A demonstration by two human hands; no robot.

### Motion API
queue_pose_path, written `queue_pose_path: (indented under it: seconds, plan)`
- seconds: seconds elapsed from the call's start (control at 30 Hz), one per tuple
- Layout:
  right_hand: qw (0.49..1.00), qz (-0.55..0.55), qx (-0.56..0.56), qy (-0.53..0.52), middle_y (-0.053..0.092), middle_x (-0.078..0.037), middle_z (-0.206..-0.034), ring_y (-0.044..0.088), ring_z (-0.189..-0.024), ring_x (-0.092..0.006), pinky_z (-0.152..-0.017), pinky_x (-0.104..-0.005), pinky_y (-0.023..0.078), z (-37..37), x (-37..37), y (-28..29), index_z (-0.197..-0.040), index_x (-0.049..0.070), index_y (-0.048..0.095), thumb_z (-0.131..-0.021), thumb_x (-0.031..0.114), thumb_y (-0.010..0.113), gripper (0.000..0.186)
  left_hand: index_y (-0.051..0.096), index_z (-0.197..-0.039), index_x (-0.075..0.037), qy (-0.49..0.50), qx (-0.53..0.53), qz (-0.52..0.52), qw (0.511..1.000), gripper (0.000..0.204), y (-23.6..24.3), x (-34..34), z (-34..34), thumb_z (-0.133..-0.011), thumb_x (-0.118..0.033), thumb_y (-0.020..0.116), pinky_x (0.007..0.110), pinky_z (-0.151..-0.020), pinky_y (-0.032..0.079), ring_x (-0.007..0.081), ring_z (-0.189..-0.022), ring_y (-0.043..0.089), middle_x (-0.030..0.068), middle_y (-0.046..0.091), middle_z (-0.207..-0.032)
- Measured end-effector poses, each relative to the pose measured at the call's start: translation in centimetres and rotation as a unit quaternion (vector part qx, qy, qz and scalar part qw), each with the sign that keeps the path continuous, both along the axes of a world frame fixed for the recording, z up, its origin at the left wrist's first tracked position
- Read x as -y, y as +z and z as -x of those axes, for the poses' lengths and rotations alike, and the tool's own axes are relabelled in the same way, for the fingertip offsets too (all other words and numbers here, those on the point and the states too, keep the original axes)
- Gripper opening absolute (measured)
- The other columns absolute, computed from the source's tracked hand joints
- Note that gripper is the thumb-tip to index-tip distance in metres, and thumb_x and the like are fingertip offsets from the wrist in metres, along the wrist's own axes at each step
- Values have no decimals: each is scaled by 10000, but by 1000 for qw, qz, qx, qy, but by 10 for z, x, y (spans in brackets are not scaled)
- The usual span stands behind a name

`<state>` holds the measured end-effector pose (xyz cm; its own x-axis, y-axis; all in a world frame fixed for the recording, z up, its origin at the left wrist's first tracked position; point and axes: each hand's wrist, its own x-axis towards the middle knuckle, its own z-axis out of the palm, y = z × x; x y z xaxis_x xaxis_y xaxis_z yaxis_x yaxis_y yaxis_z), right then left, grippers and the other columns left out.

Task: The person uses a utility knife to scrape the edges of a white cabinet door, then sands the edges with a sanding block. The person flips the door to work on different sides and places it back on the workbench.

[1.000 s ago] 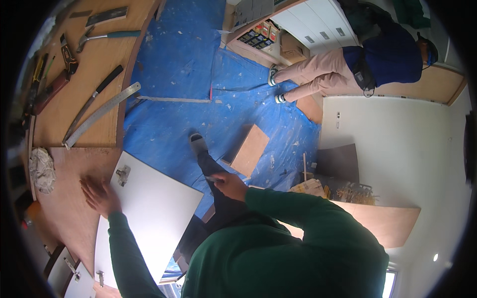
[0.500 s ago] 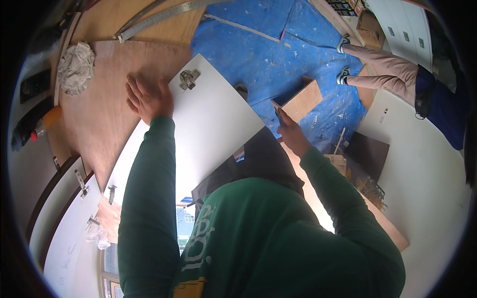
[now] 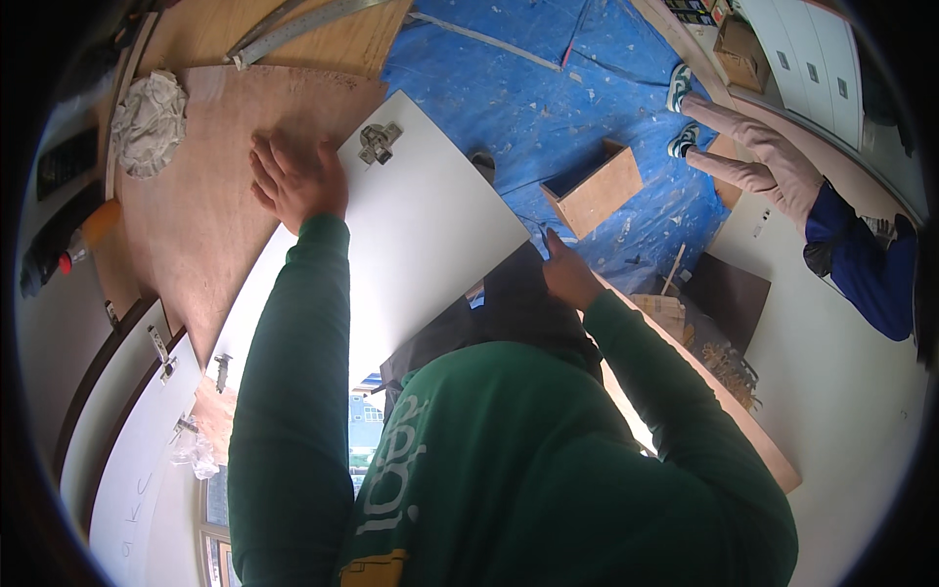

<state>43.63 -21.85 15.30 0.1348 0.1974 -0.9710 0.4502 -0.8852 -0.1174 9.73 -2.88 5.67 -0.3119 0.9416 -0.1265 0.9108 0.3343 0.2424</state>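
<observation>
A white cabinet door panel lies slanted across the plywood worktop, with a metal hinge near its far corner and another hinge at its near left. My left hand rests flat beside the panel's left edge, fingers stretched over the plywood. At the panel's right corner, my right hand is closed around a slim dark tool. Most of that tool is hidden by the fingers and its kind is unclear.
An open wooden box sits on the blue floor sheet. A metal square and a crumpled cloth lie on the worktop. More white doors lean at left. Another person's legs are at right.
My right hand has drawn in, bringing the tool from near the wooden box to the panel's right corner. My left hand stays put. The other person has shifted posture at the right.
</observation>
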Motion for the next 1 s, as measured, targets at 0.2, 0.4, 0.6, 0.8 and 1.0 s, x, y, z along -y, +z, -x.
queue_pose_path:
  seconds: [0.2, 0.4, 0.6, 0.8, 1.0]
  plan:
    - [960, -7, -34, -278, 547, -159, -1258, 645, -925, -243, -735, -413, 642, 52, 9, -5, -1639, 92, 230, -932, 7, 484, 756, 341, -1598, -124, -2, 1, -3, 1000, 795, 1, -2, -2, -970, -559, 561, 560, -1270, 151, 312, -1594, 208, 136, 263, -1716]
    - [911, -23, 22, -411, 499, -158, -1322, 630, -902, -233, -693, -395, 643, 43, 10, -8, -1627, 160, 282, -933, -27, 429, 733, 341, -1600, -113, -2, 0, -1, 1000, 807, 0, -1, -1, -973, -575, 551, 558, -1271, 151, 314, -1594, 207, 140, 257, -1717]
    - [947, -106, 89, -291, 623, -78, -1005, 607, -781, -153, -571, -334, 587, 33, 3, -8, -1320, 102, 647, -975, 102, 576, 353, 328, -1606, -106, -5, -6, 0, 1000, 812, -2, -1, 0, -979, -578, 535, 557, -1271, 151, 313, -1595, 206, 144, 247, -1720]
    - [941, -150, 110, -284, 608, -38, -839, 587, -683, -139, -563, -321, 570, 28, 5, -31, -986, 44, 649, -979, 205, 628, 163, 333, -1604, -107, 5, -11, 10, 1000, 807, -2, -2, -2, -976, -570, 538, 551, -1273, 154, 306, -1593, 213, 136, 254, -1719]
    - [946, -270, 150, -99, 623, -133, -819, 574, -707, -280, -694, -416, 482, -16, 17, -34, -832, 7, 623, -978, 264, 721, 311, 337, -1603, -110, 12, -8, 21, 1000, 795, 3, -2, -4, -974, -552, 538, 540, -1279, 148, 285, -1596, 207, 113, 247, -1724]
